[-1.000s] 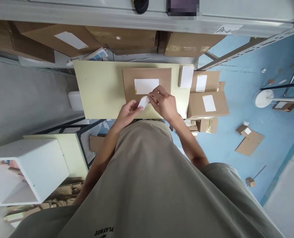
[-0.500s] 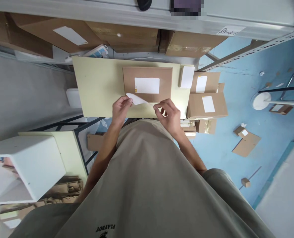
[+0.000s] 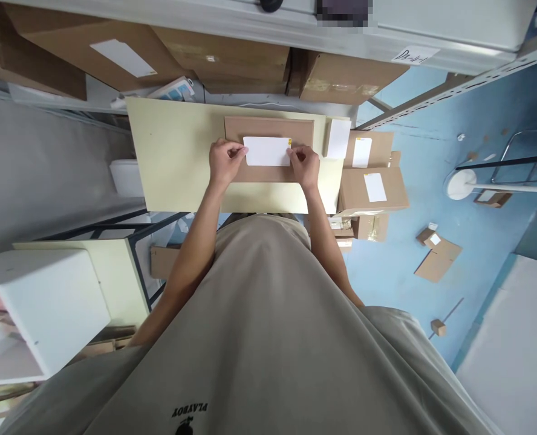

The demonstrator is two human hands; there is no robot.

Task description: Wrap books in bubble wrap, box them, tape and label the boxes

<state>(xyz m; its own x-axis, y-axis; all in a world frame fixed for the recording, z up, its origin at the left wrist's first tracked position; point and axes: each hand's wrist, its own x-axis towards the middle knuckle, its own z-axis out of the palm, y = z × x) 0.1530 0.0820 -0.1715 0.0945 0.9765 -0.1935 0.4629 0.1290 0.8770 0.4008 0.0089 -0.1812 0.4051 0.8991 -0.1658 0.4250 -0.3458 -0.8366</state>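
A flat brown cardboard parcel (image 3: pixel 268 125) lies on a pale yellow table (image 3: pixel 178 157). Over its middle sits a white rectangular label (image 3: pixel 267 151). My left hand (image 3: pixel 224 162) pinches the label's left edge, and my right hand (image 3: pixel 303 165) pinches its right edge. Both hands rest on the parcel's top, fingers curled around the label's short sides. Whether the label is stuck down or held just above the cardboard I cannot tell.
A white sheet stack (image 3: pixel 338 138) lies at the table's right end. Labelled brown boxes (image 3: pixel 372 188) are piled right of the table on the blue floor. More cartons (image 3: pixel 223 60) fill the shelf behind. A white cabinet (image 3: pixel 42 302) stands at lower left. Cardboard scraps (image 3: pixel 436 260) litter the floor.
Both hands lifted from the table's near edge, where they pulled a white strip apart, up onto the parcel. They now hold a white label over the spot of the earlier one.
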